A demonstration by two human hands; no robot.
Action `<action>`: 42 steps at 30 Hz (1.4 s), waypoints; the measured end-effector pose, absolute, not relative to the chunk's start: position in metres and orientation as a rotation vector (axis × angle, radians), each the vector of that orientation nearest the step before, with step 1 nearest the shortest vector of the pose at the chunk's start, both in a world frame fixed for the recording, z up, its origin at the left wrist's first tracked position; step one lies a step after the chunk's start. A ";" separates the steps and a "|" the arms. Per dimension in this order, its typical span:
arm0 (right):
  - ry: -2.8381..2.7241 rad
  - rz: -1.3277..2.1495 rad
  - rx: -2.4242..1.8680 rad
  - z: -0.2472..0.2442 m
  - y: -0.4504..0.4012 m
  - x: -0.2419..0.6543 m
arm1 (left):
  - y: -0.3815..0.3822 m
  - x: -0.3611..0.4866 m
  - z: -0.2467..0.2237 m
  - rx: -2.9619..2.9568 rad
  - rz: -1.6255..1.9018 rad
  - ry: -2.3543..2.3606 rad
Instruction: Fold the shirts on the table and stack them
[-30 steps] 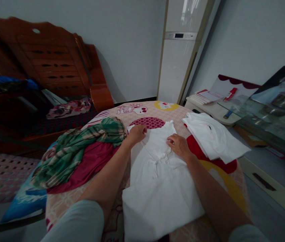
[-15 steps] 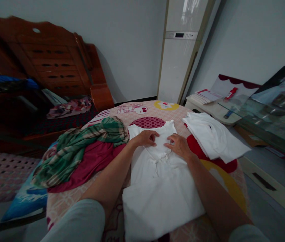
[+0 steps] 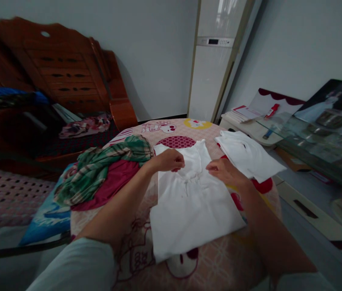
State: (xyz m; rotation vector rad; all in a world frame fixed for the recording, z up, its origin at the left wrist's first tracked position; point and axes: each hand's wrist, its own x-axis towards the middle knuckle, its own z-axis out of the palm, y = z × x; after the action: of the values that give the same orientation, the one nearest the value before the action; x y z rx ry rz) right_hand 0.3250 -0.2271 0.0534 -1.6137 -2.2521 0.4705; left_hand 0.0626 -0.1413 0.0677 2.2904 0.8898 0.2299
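Note:
A white garment lies flat on the round table, its neckline toward the far side and its wide end toward me. My left hand is over the left part of the neckline, fingers curled together; what they hold, if anything, is too small to tell. At the garment's right edge is my right hand, its fingers pressed together and low by the cloth. Whether cloth is between them cannot be made out. Small ties or gathers show at the chest of the garment.
Green plaid cloth and dark pink cloth are heaped at the left of the patterned tablecloth. Folded white clothing lies at the right, over something red. A wooden bench and a glass shelf flank the table.
My hands have moved apart, the right one to the garment's right edge and the left one slightly leftward. The garment's near end now lies farther from me in view.

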 end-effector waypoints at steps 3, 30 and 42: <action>-2.377 0.528 -1.549 0.030 -0.251 0.326 | -0.175 0.053 0.057 2.416 -0.038 0.869; -2.314 0.576 -1.687 0.038 -0.290 0.327 | -0.268 0.029 0.024 2.612 0.031 0.902; -2.346 0.535 -1.588 0.037 -0.294 0.315 | -0.272 0.029 0.027 2.531 0.031 0.958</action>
State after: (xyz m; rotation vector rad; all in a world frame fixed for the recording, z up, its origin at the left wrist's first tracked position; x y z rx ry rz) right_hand 0.3155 -0.2937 0.0367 -1.5876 -2.3463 0.5354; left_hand 0.0292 -0.2719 0.0270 2.5305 0.9575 0.0305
